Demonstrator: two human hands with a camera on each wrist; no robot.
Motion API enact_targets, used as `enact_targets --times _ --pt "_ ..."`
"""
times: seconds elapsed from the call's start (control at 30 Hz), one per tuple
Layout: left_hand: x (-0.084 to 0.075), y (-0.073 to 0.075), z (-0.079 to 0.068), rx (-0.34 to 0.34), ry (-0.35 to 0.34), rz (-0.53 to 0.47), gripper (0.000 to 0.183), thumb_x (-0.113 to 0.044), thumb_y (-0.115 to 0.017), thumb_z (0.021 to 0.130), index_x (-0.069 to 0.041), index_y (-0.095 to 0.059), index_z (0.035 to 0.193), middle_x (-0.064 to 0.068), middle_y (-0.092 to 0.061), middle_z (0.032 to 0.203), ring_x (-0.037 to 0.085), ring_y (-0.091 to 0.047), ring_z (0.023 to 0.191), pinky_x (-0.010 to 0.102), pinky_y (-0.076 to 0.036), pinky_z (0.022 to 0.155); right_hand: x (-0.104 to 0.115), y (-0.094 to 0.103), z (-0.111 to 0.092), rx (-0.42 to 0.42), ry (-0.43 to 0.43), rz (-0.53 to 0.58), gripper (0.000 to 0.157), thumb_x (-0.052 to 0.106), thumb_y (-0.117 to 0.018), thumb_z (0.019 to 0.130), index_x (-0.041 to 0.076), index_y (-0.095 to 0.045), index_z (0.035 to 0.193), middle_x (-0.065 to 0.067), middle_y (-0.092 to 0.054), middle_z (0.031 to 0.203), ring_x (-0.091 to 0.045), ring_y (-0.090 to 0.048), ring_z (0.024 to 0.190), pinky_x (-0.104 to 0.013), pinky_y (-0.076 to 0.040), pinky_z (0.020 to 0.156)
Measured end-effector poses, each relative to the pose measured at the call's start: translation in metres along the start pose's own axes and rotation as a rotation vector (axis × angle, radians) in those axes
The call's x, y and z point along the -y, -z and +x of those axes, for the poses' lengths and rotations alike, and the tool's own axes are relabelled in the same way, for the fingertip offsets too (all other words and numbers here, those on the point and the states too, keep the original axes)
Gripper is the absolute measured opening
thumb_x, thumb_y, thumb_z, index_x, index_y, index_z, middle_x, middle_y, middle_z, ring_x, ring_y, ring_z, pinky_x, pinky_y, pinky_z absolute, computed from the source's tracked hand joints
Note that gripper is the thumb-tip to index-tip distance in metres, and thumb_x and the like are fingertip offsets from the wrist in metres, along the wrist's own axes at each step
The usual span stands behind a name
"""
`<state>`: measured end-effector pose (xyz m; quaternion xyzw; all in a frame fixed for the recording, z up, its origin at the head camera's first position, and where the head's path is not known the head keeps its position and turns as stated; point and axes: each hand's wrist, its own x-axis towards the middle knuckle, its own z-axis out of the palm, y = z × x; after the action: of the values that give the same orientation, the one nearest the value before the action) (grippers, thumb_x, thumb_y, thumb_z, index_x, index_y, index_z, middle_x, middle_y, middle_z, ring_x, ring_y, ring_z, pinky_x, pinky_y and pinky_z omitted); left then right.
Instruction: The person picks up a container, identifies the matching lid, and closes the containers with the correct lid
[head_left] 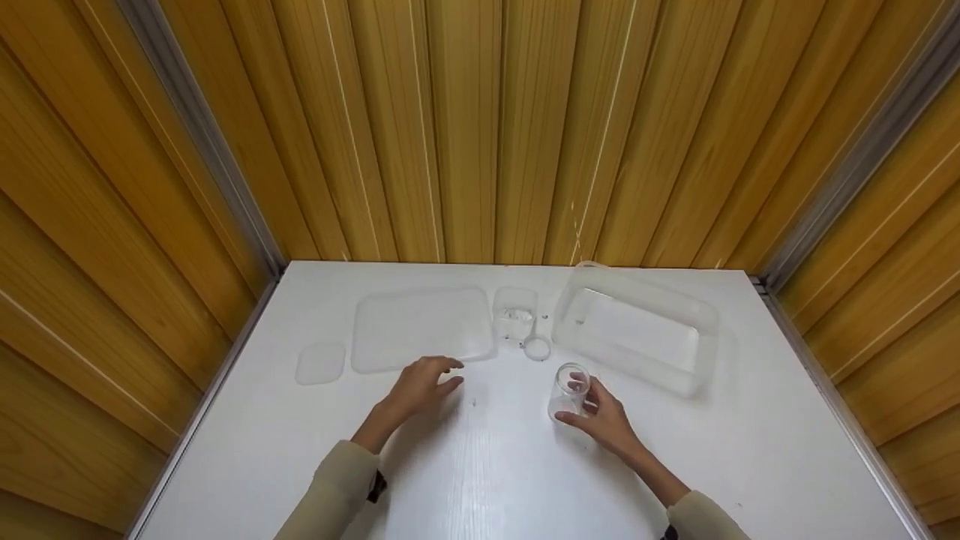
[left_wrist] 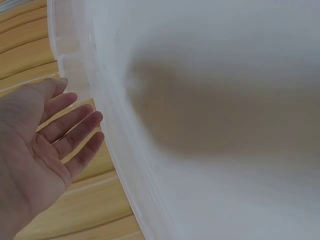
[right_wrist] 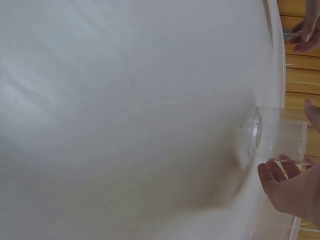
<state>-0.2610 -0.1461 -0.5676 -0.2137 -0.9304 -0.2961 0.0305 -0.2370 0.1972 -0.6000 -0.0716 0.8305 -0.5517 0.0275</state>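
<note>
My right hand [head_left: 604, 424] holds a clear glass jar [head_left: 559, 405], thumb on the near side and fingers round the far side, some visible through the glass. The jar stands upright on the white table, open rim up. In the right wrist view, the jar [right_wrist: 280, 132] has its base against the table, with the right hand [right_wrist: 295, 190] around it. My left hand [head_left: 421, 386] hovers over the table by the near edge of a large translucent lid [head_left: 420, 326], holding nothing. Its fingers are loosely bent and spread in the left wrist view, where the hand [left_wrist: 45, 135] shows its palm.
Behind the jar lies a clear ring-shaped lid [head_left: 537, 348], beside a small translucent container [head_left: 515, 300] with small bits in it. A large translucent tub [head_left: 637, 356] stands at the back right. A small square lid [head_left: 320, 364] lies left. Wood-patterned walls [head_left: 465, 135] surround the table.
</note>
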Motion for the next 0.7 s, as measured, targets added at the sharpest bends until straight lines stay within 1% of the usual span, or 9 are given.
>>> enact_targets --times 0.1,0.2,0.27,0.33,0.4,0.47,0.53,0.6,0.7 --pt "-0.017 -0.018 0.026 0.036 -0.013 -0.07 0.033 -0.017 -0.068 0.099 0.0 -0.069 0.126 0.016 -0.072 0.126 0.034 -0.07 0.111 0.05 -0.057 0.094 -0.005 0.003 -0.002 0.02 -0.021 0.015 0.072 0.014 -0.087 0.081 0.003 -0.051 0.143 -0.021 -0.061 0.138 -0.044 -0.06 0.128 -0.05 -0.052 0.106" --pt "-0.032 -0.043 0.05 0.051 -0.008 -0.139 0.037 -0.014 -0.071 0.096 0.003 -0.066 0.128 0.019 -0.071 0.124 0.035 -0.068 0.112 0.048 -0.056 0.095 -0.011 0.007 -0.004 0.043 -0.039 0.009 0.069 0.015 -0.087 0.081 0.0 -0.053 0.14 -0.023 -0.062 0.134 -0.044 -0.062 0.125 -0.049 -0.054 0.105" --pt "-0.041 -0.06 0.064 0.047 0.0 -0.17 0.042 -0.013 -0.074 0.092 0.005 -0.064 0.129 0.022 -0.07 0.121 0.038 -0.066 0.111 0.049 -0.055 0.096 -0.013 0.009 -0.006 0.054 -0.055 -0.002 0.067 0.017 -0.087 0.081 0.0 -0.055 0.138 -0.023 -0.063 0.133 -0.043 -0.062 0.125 -0.049 -0.053 0.105" --pt "-0.05 -0.075 0.075 0.032 0.024 -0.168 0.047 -0.014 -0.077 0.089 0.005 -0.063 0.13 0.023 -0.069 0.121 0.038 -0.064 0.112 0.05 -0.053 0.097 -0.016 0.01 -0.008 0.059 -0.06 -0.03 0.065 0.02 -0.088 0.081 0.0 -0.058 0.135 -0.023 -0.065 0.131 -0.041 -0.063 0.124 -0.049 -0.053 0.105" --pt "-0.057 -0.086 0.086 0.012 0.062 -0.143 0.053 -0.015 -0.08 0.086 0.005 -0.062 0.131 0.023 -0.068 0.122 0.039 -0.063 0.113 0.051 -0.052 0.097 -0.016 0.009 -0.01 0.056 -0.059 -0.048 0.065 0.022 -0.089 0.08 0.0 -0.059 0.134 -0.021 -0.066 0.131 -0.039 -0.063 0.124 -0.049 -0.054 0.104" --pt "-0.062 -0.092 0.094 -0.004 0.103 -0.097 0.057 -0.017 -0.083 0.084 0.004 -0.061 0.132 0.023 -0.066 0.124 0.038 -0.062 0.114 0.051 -0.052 0.098 -0.016 0.008 -0.013 0.05 -0.051 -0.057 0.066 0.023 -0.089 0.079 0.0 -0.06 0.134 -0.021 -0.067 0.129 -0.038 -0.064 0.122 -0.048 -0.055 0.103" --pt "-0.062 -0.094 0.099 -0.011 0.135 -0.072 0.059 -0.018 -0.084 0.083 0.003 -0.061 0.133 0.022 -0.066 0.125 0.037 -0.062 0.114 0.051 -0.052 0.098 -0.016 0.002 -0.013 0.04 -0.04 -0.068 0.067 0.023 -0.09 0.078 0.0 -0.061 0.132 -0.02 -0.069 0.126 -0.036 -0.066 0.119 -0.047 -0.056 0.1" --pt "-0.058 -0.093 0.1 -0.012 0.15 -0.054 0.061 -0.019 -0.085 0.083 0.004 -0.06 0.133 0.023 -0.065 0.125 0.036 -0.063 0.111 0.051 -0.053 0.097 -0.016 -0.005 -0.012 0.028 -0.032 -0.076 0.064 0.024 -0.091 0.076 0.001 -0.063 0.129 -0.017 -0.071 0.123 -0.032 -0.067 0.116 -0.043 -0.057 0.098" --pt "-0.048 -0.091 0.096 -0.007 0.157 -0.046 0.063 -0.019 -0.085 0.081 0.006 -0.059 0.133 0.024 -0.065 0.123 0.037 -0.063 0.11 0.051 -0.053 0.096 -0.017 -0.016 -0.01 0.03 -0.024 -0.072 0.06 0.024 -0.093 0.074 0.004 -0.065 0.123 -0.013 -0.072 0.118 -0.025 -0.068 0.11 -0.035 -0.057 0.095"
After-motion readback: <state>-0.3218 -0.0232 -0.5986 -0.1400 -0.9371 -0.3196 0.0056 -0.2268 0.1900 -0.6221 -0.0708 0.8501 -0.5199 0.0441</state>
